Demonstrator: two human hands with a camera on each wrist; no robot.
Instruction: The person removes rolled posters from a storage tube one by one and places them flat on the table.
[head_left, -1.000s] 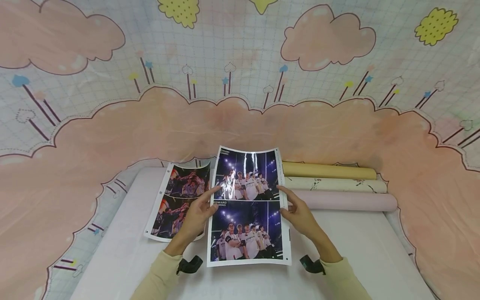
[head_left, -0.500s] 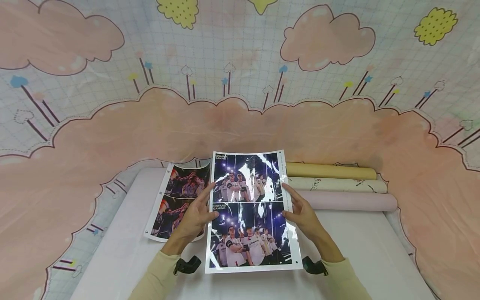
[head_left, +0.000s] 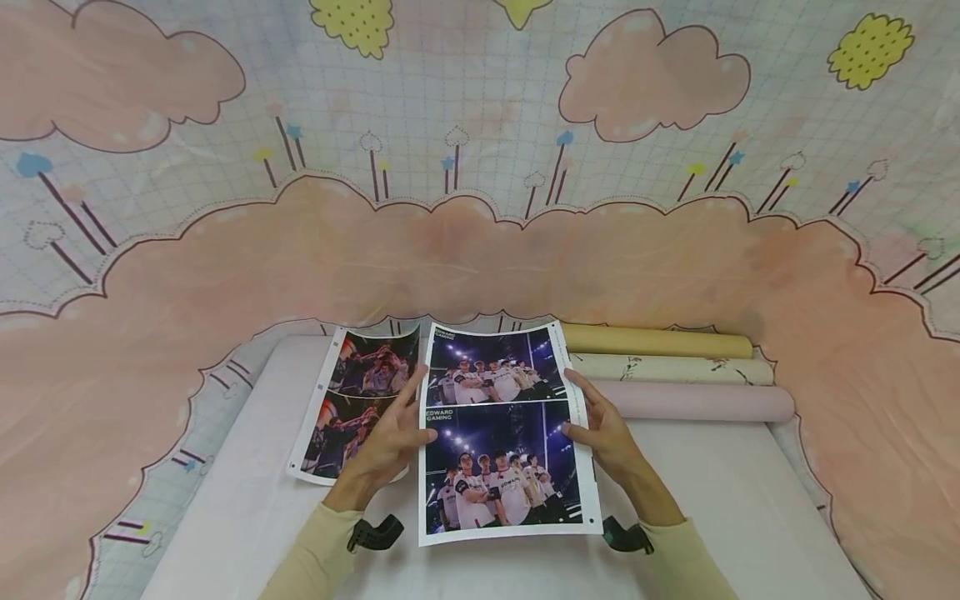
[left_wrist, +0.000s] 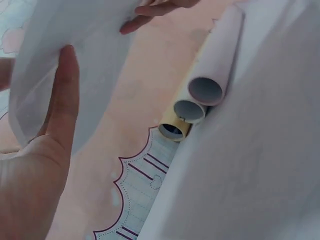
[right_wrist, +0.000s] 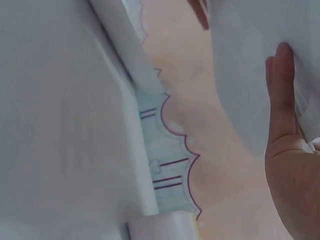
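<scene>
A glossy printed poster sheet (head_left: 502, 450) with two stacked group photos and white margins is held above the table. My left hand (head_left: 390, 437) grips its left edge, thumb on the front and fingers behind. On the opposite edge my right hand (head_left: 603, 429) pinches the sheet in the same way. Seen from the left wrist, the pale back of the sheet (left_wrist: 100, 75) has fingers lying against it. The right wrist view shows the same blank back (right_wrist: 240, 75), with my right hand (right_wrist: 287, 135) along the edge.
Left of the held sheet, a second print (head_left: 318, 437) with reddish photos lies on the white table (head_left: 240, 467). Rolled papers lie at the back right: a yellow roll (head_left: 660, 341), a patterned cream roll (head_left: 675, 370) and a pink roll (head_left: 690, 402). Behind hangs a cloud-patterned cloth (head_left: 480, 258).
The sheet has tilted back and its top edge sits lower, so the glare on it has gone. Both hands keep their hold at its sides.
</scene>
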